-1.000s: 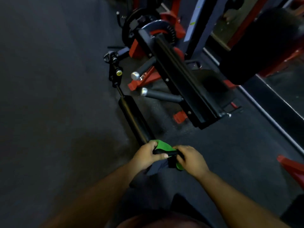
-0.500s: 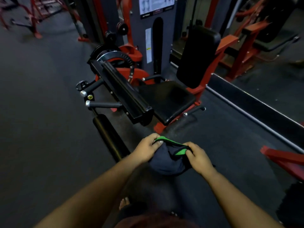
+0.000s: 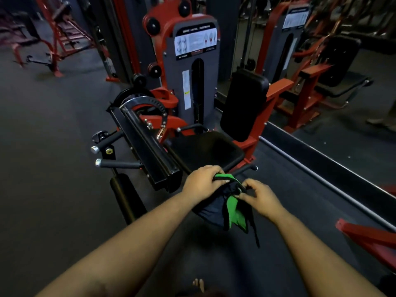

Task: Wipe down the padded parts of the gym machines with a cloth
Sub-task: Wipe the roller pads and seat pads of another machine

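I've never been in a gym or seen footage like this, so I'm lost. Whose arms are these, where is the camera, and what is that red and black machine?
The camera sits on a person's head and looks forward and down, so the two bare arms coming up from the bottom edge are that person's own. The left hand and right hand both hold a dark cloth with green patches, its loose end hanging below them. They seem to be folding or bunching it.

Just ahead stands a red-framed exercise machine. Its padded parts are black: a flat seat, an upright backrest, and a long roller pad low on the left. A grey tower behind carries an instruction sticker. The floor is dark matting.

The right side appears to be a mirror showing the same machine. No pad is being touched.
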`<state>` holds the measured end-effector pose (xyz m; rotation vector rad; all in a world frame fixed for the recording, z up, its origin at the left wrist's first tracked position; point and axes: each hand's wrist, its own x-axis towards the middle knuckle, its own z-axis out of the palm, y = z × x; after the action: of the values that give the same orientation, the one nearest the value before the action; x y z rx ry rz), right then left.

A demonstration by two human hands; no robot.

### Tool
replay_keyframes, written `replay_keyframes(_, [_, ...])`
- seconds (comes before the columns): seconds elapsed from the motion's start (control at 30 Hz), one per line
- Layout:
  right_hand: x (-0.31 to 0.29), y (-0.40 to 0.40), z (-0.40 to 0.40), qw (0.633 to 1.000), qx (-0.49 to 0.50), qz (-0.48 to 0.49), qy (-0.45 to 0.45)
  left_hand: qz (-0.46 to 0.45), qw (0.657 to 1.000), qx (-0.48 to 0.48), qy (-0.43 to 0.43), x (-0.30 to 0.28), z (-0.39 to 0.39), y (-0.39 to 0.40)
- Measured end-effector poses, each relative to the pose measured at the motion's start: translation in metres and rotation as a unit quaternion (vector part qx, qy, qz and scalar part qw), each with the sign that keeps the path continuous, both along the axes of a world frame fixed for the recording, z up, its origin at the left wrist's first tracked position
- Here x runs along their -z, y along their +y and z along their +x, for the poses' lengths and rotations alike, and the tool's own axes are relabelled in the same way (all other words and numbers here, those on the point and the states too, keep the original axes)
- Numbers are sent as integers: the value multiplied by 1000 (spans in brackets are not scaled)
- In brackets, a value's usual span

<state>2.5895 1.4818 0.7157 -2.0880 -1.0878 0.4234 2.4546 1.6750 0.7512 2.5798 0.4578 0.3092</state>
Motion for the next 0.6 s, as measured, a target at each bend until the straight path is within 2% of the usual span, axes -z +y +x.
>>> replay_keyframes(0.13, [-20, -8, 48, 998, -24, -52, 21, 80, 995, 38, 53, -10, 27, 28])
replay_keyframes(0.27, [-34, -15, 95, 991, -71, -108, -40, 116, 989, 63, 70, -23, 60, 42])
replay_keyframes(0.4, [-43, -16, 142, 981, -110, -132, -92, 127, 988, 1, 85, -34, 86, 43])
replay_keyframes(0.6, [-47, -16, 216, 968, -183, -172, -32, 115, 984, -101, 87, -53, 133, -1])
